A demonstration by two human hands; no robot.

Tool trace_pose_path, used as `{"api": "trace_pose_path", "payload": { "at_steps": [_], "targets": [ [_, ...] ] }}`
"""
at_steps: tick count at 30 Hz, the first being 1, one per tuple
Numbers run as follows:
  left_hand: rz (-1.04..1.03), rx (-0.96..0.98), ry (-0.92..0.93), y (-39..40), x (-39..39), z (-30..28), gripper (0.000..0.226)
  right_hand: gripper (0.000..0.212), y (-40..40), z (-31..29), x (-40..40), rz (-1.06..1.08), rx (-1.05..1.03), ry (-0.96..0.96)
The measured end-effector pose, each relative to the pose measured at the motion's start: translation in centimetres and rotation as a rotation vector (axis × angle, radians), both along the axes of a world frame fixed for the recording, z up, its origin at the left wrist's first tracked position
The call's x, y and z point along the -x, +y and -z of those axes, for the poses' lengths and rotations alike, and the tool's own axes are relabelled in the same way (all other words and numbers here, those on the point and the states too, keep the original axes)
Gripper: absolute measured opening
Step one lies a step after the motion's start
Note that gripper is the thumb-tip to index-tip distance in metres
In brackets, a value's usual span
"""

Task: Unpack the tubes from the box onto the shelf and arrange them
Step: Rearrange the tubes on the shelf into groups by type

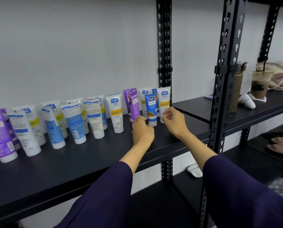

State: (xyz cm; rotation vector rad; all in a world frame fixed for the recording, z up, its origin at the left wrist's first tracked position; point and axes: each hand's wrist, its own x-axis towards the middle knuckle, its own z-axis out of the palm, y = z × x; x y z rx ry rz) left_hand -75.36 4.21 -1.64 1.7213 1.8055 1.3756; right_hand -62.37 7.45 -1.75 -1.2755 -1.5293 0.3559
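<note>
Between both hands (143, 129) (173, 120), blue "Safi Naturals" tube (151, 109).

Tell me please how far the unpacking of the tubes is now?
Mostly done, it seems: many tubes already stand on the shelf, and no box is in view. In hand: the left hand is at a purple tube, the right hand at a white tube, a blue tube between them. Left: several tubes on the left lean and show their backs.

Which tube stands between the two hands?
The short blue tube with a white cap, standing cap-down. It is all blue and shorter than the white tube and purple tube beside it.
</note>
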Motion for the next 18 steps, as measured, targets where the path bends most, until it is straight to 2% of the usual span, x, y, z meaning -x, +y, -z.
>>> {"api": "trace_pose_path", "payload": {
  "at_steps": [6,12,15,18],
  "targets": [
    [0.003,-0.265,0.005,-1.3,4.0,-1.5,0.021,0.014,-1.2,-1.0,4.5,-0.134,-0.089,0.063],
    [-0.024,-0.435,0.129,-0.9,7.4,-4.7,0.032,0.034,0.0,-2.7,8.1,-0.164,-0.204,0.082],
    [0.003,-0.451,0.241,0.2,8.7,-6.2,0.042,0.037,0.7,-3.6,9.3,-0.097,-0.272,0.079],
    [-0.017,-0.354,0.445,1.3,9.5,-7.3,0.051,0.037,1.5,-4.5,10.2,-0.093,-0.315,0.064]
  ]
}}
